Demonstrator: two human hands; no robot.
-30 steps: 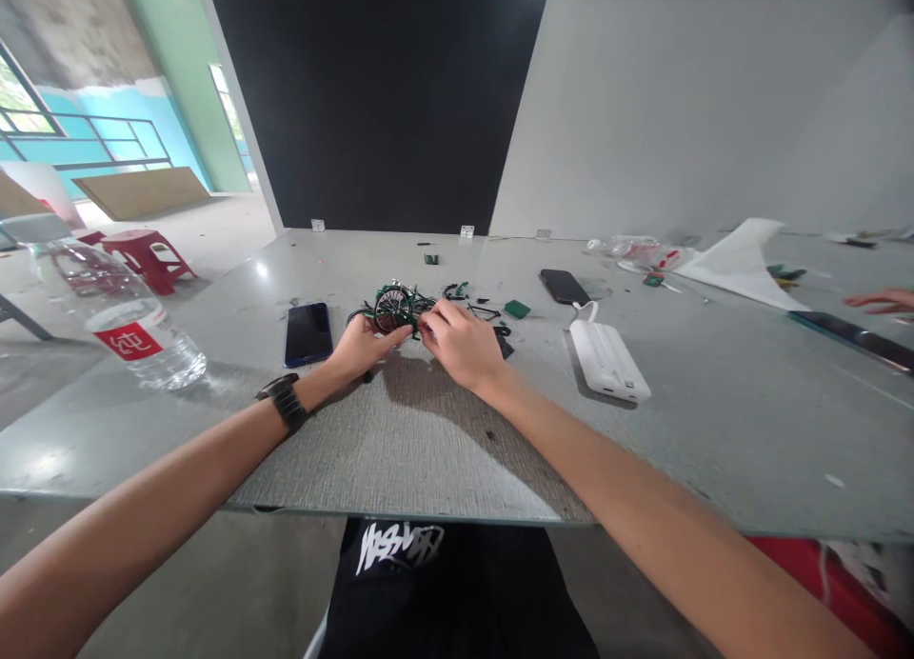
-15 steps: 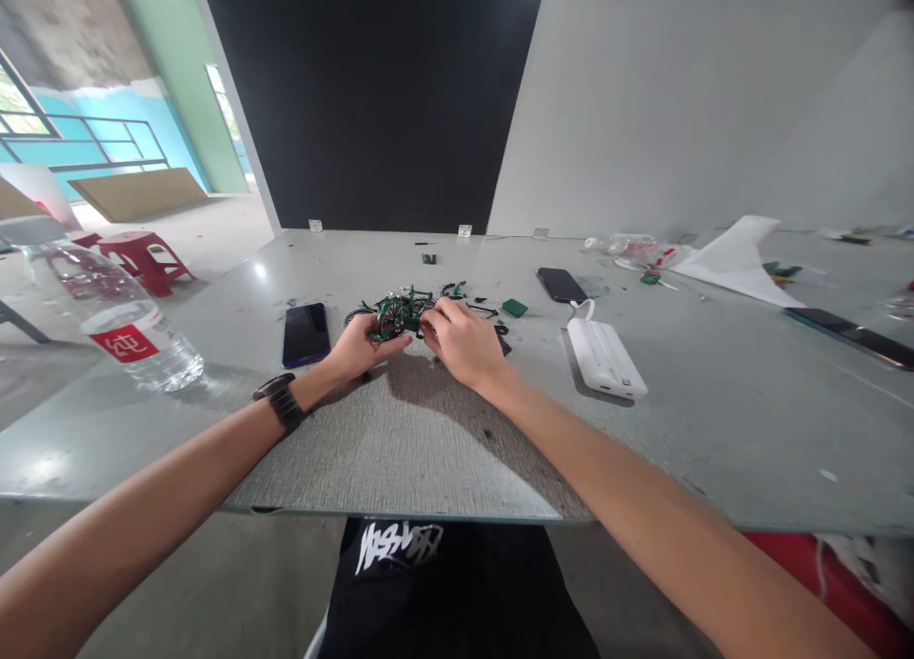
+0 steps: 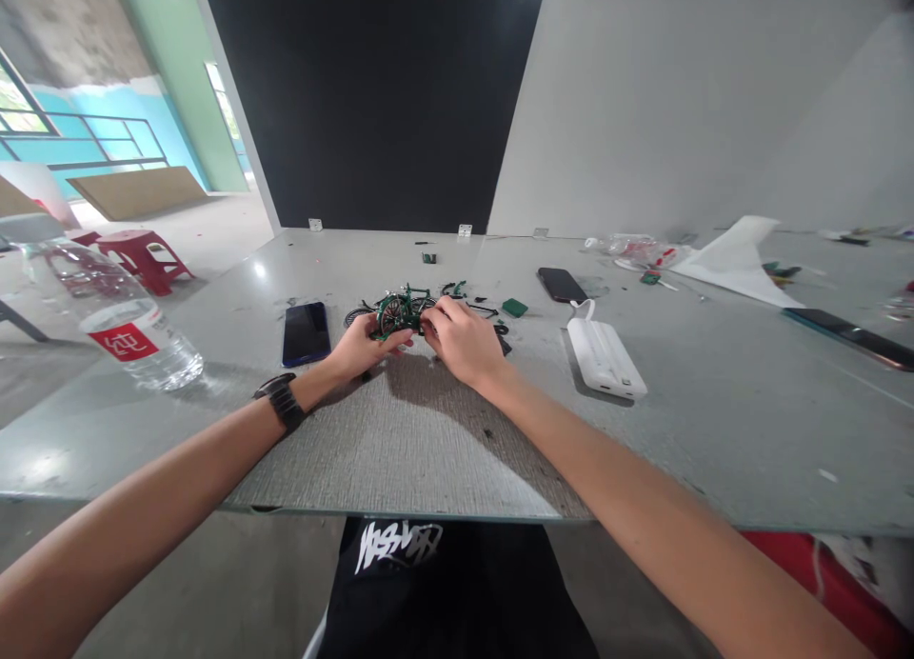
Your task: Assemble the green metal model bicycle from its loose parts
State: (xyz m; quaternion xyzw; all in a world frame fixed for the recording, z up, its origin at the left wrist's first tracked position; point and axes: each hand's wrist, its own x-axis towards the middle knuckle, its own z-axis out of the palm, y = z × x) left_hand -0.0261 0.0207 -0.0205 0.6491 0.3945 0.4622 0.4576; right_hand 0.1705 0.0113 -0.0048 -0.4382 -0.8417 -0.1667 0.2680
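Observation:
A small green model bicycle with dark spoked wheels is held just above the middle of the table. My left hand, a black watch on its wrist, grips the model's left part between thumb and fingers. On the model's right side, my right hand has its fingers pinched together; they hide whatever lies between them. Small green and black parts lie behind and beside my right hand, among them a flat green piece. Farther back is another little green part.
A dark phone and a water bottle are at the left. To the right are another phone, a white power bank, a crumpled plastic bottle and a white wing-shaped piece. A black panel rises behind the table.
The model bicycle has tilted slightly in my hands, and my left thumb has shifted a little. My right hand has barely moved.

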